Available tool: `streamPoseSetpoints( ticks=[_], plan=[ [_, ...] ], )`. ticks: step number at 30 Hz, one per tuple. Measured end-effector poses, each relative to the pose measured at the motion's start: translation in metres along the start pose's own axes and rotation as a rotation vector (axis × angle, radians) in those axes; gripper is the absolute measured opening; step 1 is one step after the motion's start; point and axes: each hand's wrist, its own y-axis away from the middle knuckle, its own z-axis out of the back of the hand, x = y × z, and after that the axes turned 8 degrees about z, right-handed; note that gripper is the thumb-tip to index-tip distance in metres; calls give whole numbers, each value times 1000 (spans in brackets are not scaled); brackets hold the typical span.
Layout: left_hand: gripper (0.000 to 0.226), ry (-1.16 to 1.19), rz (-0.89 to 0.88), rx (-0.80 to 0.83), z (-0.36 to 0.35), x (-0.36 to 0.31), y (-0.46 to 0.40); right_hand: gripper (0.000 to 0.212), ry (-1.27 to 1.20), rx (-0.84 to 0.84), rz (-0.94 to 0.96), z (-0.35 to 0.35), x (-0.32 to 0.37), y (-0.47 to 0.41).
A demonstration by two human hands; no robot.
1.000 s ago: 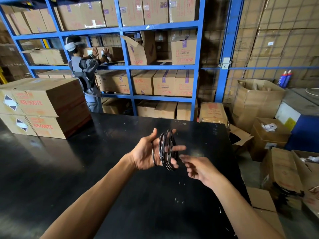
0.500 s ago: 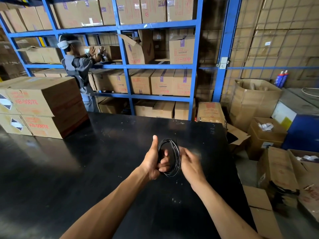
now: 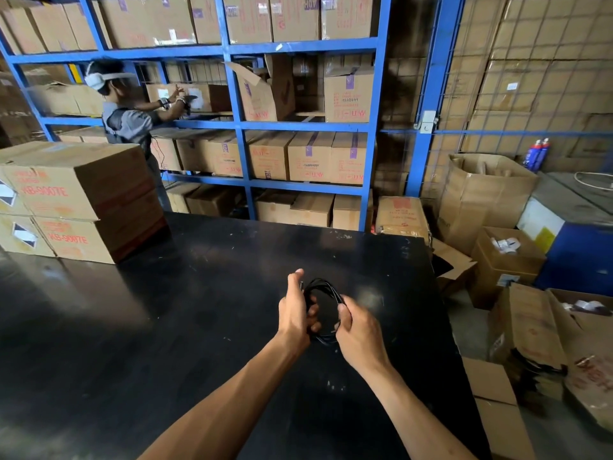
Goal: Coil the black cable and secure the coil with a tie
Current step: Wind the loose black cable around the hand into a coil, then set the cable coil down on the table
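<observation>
Since the earlier frame, our right hand [image 3: 356,330] has closed in from below and now takes the right side of the coil, and the coil has turned so that its opening faces us.

From the head view, the black cable [image 3: 323,312] is already wound into a small ring of several loops. We hold it in the air above the black table [image 3: 199,327], not resting on it, near the table's right part. Our left hand [image 3: 295,315] is closed on the left side of the ring, thumb up along it and the other fingers curled through the opening, so the loops stay together and cannot spring apart. A short cable end seems to stick up beside this thumb, but it is too small to be sure. The right hand is closed around the opposite side, with thumb and fingers pinching the loops. We judge that holding at two opposite points keeps the ring flat and steady while we look for the place to bind it.

We see no tie in either hand or on the table, so the binding step is, in our judgement, not yet done.

Behind the table, another person [image 3: 126,121] reaches into the blue shelves [image 3: 238,124] full of cardboard boxes [image 3: 83,194]; this does not concern our work.
</observation>
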Motion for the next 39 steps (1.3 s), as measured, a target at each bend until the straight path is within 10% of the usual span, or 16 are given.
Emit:
streamPoseSetpoints(
  ticks=[16,39],
  plan=[
    [36,-88,-36,4,24,44,-12,20,-533,-99,-355,-19,-19,8],
    [10,-564,-145,197,4,128,-47,24,-292,-51,-642,-9,-111,29]
  ],
)
